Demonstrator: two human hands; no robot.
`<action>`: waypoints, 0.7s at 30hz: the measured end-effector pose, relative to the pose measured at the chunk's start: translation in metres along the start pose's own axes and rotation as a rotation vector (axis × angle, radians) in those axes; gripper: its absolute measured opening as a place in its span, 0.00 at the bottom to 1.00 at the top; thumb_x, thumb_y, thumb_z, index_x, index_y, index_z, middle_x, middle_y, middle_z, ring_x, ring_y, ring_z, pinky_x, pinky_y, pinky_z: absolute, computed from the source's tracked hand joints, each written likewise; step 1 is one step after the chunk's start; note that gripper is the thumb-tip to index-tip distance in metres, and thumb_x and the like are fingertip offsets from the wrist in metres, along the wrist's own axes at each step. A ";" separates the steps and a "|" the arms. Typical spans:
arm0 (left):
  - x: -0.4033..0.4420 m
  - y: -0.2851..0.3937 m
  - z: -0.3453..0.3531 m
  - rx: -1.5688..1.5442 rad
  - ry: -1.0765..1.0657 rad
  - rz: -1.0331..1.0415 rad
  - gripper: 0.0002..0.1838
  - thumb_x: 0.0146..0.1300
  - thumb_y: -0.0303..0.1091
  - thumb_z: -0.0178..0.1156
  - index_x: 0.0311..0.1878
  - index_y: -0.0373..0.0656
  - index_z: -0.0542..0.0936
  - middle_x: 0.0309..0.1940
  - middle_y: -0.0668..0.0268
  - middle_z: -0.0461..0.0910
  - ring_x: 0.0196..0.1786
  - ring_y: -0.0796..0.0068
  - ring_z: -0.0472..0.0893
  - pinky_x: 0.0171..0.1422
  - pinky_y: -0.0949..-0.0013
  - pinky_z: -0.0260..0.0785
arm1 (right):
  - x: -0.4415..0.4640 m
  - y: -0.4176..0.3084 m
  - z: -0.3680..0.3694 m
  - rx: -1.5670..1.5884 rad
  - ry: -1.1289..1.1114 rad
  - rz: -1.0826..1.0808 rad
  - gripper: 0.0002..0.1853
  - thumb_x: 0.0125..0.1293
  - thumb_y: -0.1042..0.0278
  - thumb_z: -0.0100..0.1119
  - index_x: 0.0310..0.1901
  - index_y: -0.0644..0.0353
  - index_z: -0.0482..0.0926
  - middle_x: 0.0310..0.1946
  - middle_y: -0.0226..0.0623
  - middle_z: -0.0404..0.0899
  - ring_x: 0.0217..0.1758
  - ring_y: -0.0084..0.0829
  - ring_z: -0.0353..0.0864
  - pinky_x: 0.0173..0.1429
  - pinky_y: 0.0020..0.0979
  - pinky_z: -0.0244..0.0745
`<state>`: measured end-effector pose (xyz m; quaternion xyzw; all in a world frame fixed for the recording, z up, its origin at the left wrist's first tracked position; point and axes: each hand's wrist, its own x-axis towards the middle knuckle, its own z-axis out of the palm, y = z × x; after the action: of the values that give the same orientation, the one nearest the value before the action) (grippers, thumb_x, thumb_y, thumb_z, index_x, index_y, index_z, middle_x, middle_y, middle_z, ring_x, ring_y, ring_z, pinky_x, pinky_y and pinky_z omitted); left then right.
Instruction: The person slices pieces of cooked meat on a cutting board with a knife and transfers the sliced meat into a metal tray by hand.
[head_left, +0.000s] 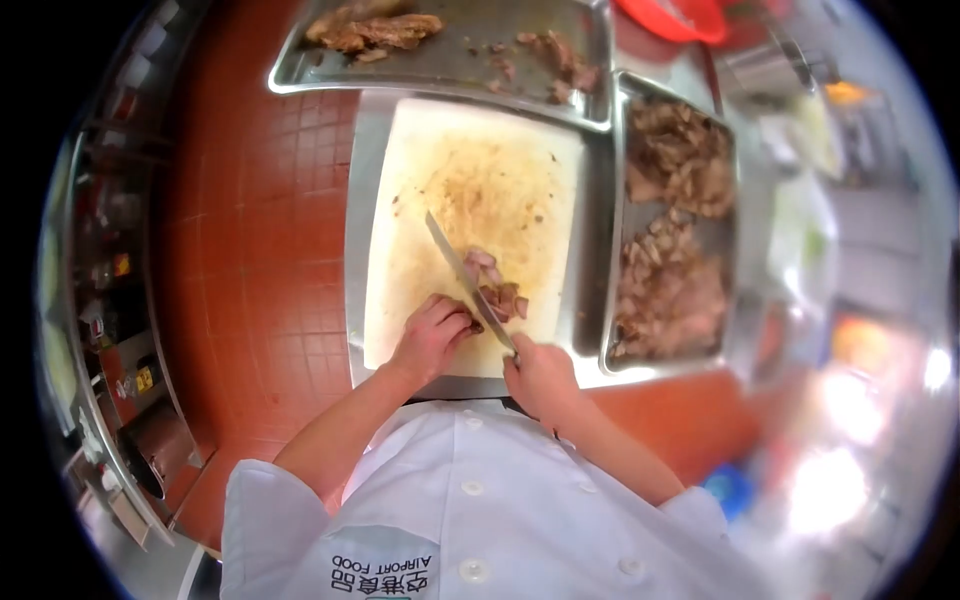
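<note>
A long knife (458,262) slants over the white cutting board (410,250), its tip pointing up and to the left. My right hand (541,378) is closed round its handle near the board's lower edge. Left of the blade, my left hand (433,338) has its fingers curled down on a small dark piece of meat (474,327), mostly hidden under the fingertips. Cut meat pieces (502,300) lie just right of the blade, and a few more sit a little above them. Brown stains and crumbs mark the board's surface.
Beyond the board, a metal tray (450,72) holds larger meat pieces (385,33) and scraps. Along the right side, another tray (612,230) carries heaps of cut meat (672,290). A red basin (685,18) is at the top right. Shelving (120,320) stands at the far left.
</note>
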<state>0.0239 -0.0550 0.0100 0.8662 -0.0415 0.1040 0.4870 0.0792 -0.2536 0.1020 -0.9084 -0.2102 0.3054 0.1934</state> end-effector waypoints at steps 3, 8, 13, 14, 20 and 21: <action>0.002 -0.002 0.002 -0.018 0.014 0.034 0.12 0.52 0.20 0.72 0.41 0.40 0.86 0.43 0.59 0.83 0.47 0.52 0.82 0.50 0.55 0.78 | -0.020 0.002 -0.005 -0.037 -0.097 0.034 0.10 0.65 0.71 0.62 0.45 0.64 0.79 0.26 0.54 0.84 0.32 0.59 0.85 0.41 0.56 0.80; 0.001 -0.001 0.005 0.002 0.052 0.015 0.13 0.52 0.19 0.72 0.41 0.40 0.86 0.42 0.59 0.83 0.47 0.52 0.82 0.49 0.56 0.78 | 0.046 -0.003 0.042 -0.068 0.085 -0.094 0.10 0.66 0.69 0.61 0.47 0.62 0.79 0.26 0.52 0.85 0.32 0.56 0.86 0.40 0.55 0.80; 0.000 0.001 -0.002 -0.017 0.044 0.012 0.13 0.52 0.19 0.72 0.41 0.39 0.85 0.42 0.58 0.83 0.46 0.52 0.82 0.49 0.56 0.78 | 0.026 -0.004 0.014 0.009 0.070 -0.065 0.09 0.66 0.70 0.61 0.46 0.62 0.78 0.25 0.50 0.84 0.31 0.57 0.85 0.39 0.56 0.80; -0.001 0.000 -0.001 -0.021 0.044 0.017 0.13 0.52 0.19 0.73 0.41 0.39 0.85 0.42 0.58 0.83 0.46 0.52 0.82 0.49 0.56 0.78 | 0.008 -0.008 0.002 0.003 0.006 -0.014 0.09 0.66 0.70 0.61 0.46 0.62 0.78 0.25 0.50 0.84 0.31 0.57 0.85 0.39 0.56 0.79; -0.001 -0.005 0.001 -0.035 0.050 0.050 0.11 0.52 0.19 0.72 0.40 0.39 0.85 0.42 0.58 0.83 0.46 0.52 0.82 0.49 0.55 0.78 | -0.019 -0.005 0.009 -0.072 -0.104 0.036 0.12 0.66 0.69 0.62 0.49 0.64 0.78 0.24 0.53 0.83 0.31 0.59 0.85 0.40 0.56 0.79; -0.004 -0.005 0.002 -0.035 0.047 0.038 0.11 0.52 0.19 0.72 0.39 0.39 0.85 0.42 0.58 0.83 0.46 0.51 0.82 0.49 0.55 0.77 | -0.003 -0.003 0.028 -0.070 -0.074 0.050 0.12 0.66 0.69 0.62 0.48 0.64 0.79 0.25 0.53 0.83 0.32 0.59 0.85 0.40 0.56 0.79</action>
<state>0.0216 -0.0545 0.0040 0.8538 -0.0482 0.1329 0.5011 0.0588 -0.2462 0.0842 -0.9076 -0.2047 0.3362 0.1460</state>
